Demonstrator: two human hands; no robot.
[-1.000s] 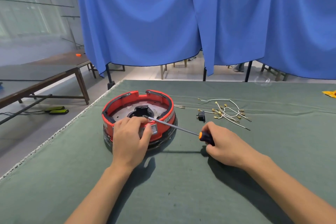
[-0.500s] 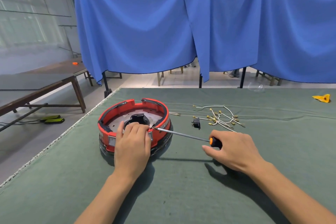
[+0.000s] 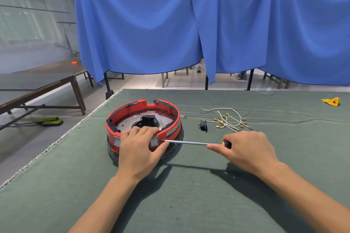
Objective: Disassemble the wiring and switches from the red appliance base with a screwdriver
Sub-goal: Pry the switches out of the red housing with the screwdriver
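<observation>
The red appliance base (image 3: 144, 128) sits on the green-covered counter (image 3: 189, 195), toward its left side and near the left edge, with its open top facing up and a dark, ragged opening in the middle of its grey inner plate. The left hand (image 3: 139, 152) lies over the near rim of the base, its fingers (image 3: 145, 130) curled over the edge into the interior and the thumb stretched along the red outer wall, so the hand grips the base. Two pale rocker switches are set in that near wall: one switch (image 3: 116, 141) shows just left of the hand, and the other switch (image 3: 154, 141) shows between the fingers and the thumb. The right hand (image 3: 248, 150) holds the screwdriver (image 3: 189, 142) by its orange and black handle, fingers wrapped round the handle and the forefinger laid straight along the start of the shaft (most of the handle is hidden inside the hand). The metal shaft runs nearly level to the left, and its tip meets the red wall just at the right edge of the second switch, close above the left thumb. Behind the screwdriver, well apart from the base, a tangle of loose white wires (image 3: 227, 120) with brass terminals lies on the counter, and a small black part (image 3: 203, 125) rests just left of them. A yellow scrap (image 3: 331, 101) lies far off at the right edge. Blue curtains (image 3: 208, 24) hang beyond the counter.
</observation>
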